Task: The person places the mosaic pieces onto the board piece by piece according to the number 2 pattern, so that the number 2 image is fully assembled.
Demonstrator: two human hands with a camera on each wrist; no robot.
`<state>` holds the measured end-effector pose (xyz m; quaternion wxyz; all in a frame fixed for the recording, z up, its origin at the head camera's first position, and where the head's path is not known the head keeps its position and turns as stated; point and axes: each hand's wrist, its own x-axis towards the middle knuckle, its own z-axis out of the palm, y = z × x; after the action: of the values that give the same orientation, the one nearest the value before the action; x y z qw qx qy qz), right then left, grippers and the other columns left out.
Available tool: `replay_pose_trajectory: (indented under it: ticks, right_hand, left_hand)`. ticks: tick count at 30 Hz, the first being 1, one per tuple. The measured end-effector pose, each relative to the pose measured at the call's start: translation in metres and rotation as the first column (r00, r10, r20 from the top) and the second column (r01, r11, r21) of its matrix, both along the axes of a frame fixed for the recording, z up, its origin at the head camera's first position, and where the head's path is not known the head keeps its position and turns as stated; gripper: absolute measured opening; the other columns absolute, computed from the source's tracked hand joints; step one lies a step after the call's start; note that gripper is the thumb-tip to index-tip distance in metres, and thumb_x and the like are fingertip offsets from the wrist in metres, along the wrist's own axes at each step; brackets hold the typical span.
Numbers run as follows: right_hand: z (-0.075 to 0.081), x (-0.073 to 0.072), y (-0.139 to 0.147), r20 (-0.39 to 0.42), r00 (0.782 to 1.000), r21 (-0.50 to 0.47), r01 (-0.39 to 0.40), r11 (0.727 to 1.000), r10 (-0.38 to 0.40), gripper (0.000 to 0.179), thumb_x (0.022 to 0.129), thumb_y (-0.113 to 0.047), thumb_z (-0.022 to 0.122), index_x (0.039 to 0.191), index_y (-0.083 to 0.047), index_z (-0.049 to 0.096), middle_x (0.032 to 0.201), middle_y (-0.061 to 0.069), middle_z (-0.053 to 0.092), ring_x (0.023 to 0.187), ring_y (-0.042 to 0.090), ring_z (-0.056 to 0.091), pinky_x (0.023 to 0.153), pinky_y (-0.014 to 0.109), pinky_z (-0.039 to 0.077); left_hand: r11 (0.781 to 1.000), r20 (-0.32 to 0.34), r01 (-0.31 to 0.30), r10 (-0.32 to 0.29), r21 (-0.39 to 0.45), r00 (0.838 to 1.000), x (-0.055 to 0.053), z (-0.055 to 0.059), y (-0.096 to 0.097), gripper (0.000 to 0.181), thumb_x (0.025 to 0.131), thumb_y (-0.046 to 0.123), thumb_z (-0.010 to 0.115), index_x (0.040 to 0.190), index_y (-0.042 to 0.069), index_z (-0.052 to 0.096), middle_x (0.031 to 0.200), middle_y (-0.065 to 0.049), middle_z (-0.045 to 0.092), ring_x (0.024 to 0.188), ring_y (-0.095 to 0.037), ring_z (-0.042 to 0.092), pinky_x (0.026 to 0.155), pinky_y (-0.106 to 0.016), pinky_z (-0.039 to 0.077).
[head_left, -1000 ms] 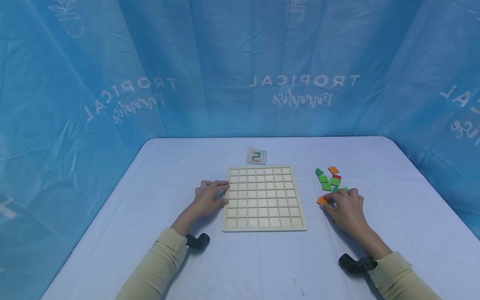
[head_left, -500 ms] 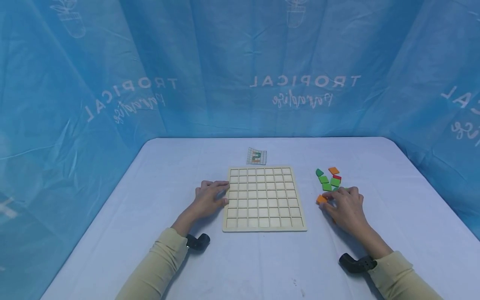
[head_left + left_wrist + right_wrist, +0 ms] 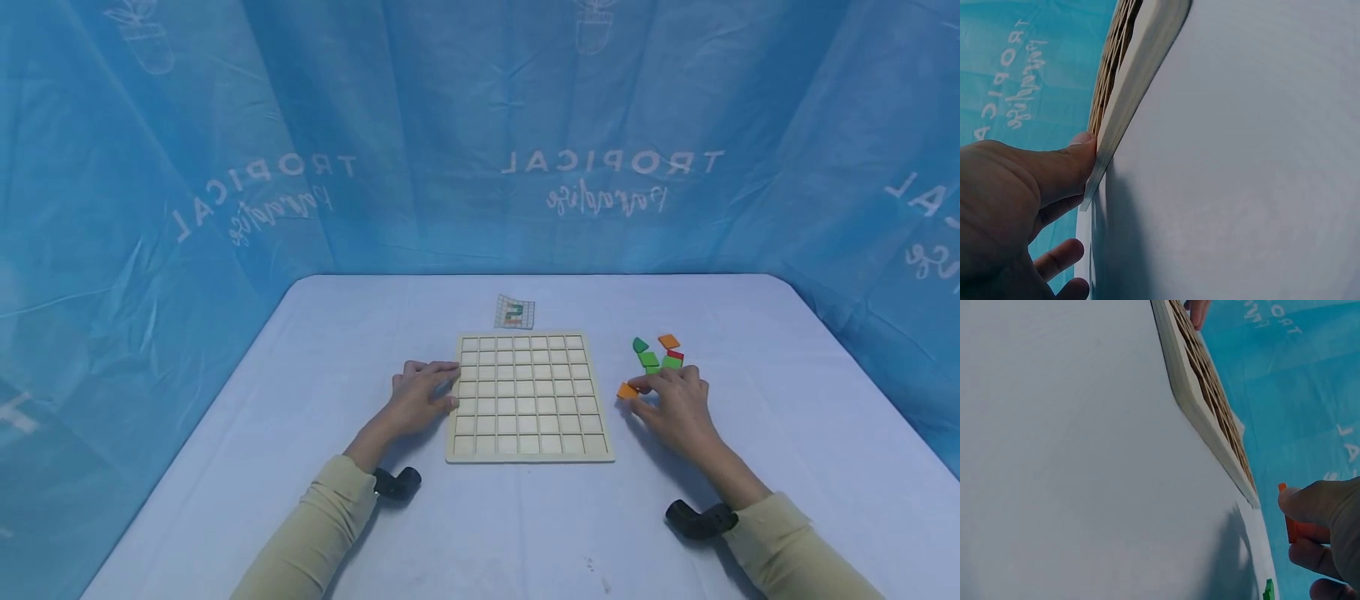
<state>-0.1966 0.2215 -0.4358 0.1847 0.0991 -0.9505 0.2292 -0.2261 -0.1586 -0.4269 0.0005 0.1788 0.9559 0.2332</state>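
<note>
A pale wooden grid board point(image 3: 530, 457) lies on the table, its square cells bare. My left hand point(image 3: 420, 398) rests at the board's left edge; in the left wrist view the thumb point(image 3: 1072, 164) touches its rim. Between thumb and fingers, my right hand point(image 3: 678, 412) pinches an orange square tile point(image 3: 627, 391), to the right of the board. The right wrist view shows this orange tile point(image 3: 1289, 520) held on edge, raised off the table. Just beyond the right hand lie green tiles point(image 3: 648, 359), partly hidden by it.
A small card point(image 3: 514, 312) with a printed coloured grid pattern lies behind the board. Another orange tile point(image 3: 669, 341), a red tile point(image 3: 676, 355) and a dark green rounded piece point(image 3: 640, 344) lie at the right. Blue curtain point(image 3: 480, 150) hangs around the white table point(image 3: 360, 325).
My right hand has lifted the orange tile and moved it left toward the board, covering some green tiles in the head view. The left hand has stayed at the board's edge.
</note>
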Motion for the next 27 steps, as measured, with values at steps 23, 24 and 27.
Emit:
replay_pose_trajectory:
  ticks: [23, 24, 27]
  right_hand:
    - [0.006, -0.018, -0.043, -0.063, 0.988, 0.001, -0.142, 0.990, 0.142, 0.025, 0.074, -0.014, 0.083, 0.095, -0.004, 0.075, 0.084, 0.005, 0.060, 0.093, 0.030, 0.041, 0.076, 0.046, 0.028]
    - [0.007, -0.019, -0.045, -0.065, 0.987, 0.003, -0.147, 0.989, 0.147, 0.025, 0.074, -0.014, 0.083, 0.095, -0.004, 0.075, 0.084, 0.005, 0.060, 0.093, 0.030, 0.041, 0.076, 0.047, 0.028]
    - [0.009, -0.022, -0.053, -0.057, 0.987, 0.008, -0.150, 0.989, 0.150, 0.026, 0.074, -0.014, 0.083, 0.097, -0.005, 0.075, 0.084, 0.005, 0.060, 0.093, 0.029, 0.041, 0.077, 0.047, 0.029]
  left_hand:
    - [1.000, -0.029, 0.007, -0.007, 0.005, 1.000, 0.000, -0.002, -0.001, 0.050, 0.090, 0.024, 0.069, 0.135, 0.008, 0.056, 0.141, -0.003, 0.049, 0.120, -0.031, 0.037, 0.087, -0.047, 0.027]
    - [1.000, -0.026, 0.004, -0.004, 0.007, 1.000, 0.000, -0.002, -0.001, 0.049, 0.090, 0.024, 0.069, 0.135, 0.008, 0.056, 0.141, -0.002, 0.049, 0.119, -0.031, 0.038, 0.087, -0.047, 0.027]
    - [1.000, -0.022, 0.000, 0.000, 0.001, 1.000, 0.001, -0.001, -0.001, 0.049, 0.090, 0.024, 0.068, 0.135, 0.008, 0.056, 0.141, -0.002, 0.049, 0.118, -0.030, 0.038, 0.087, -0.047, 0.028]
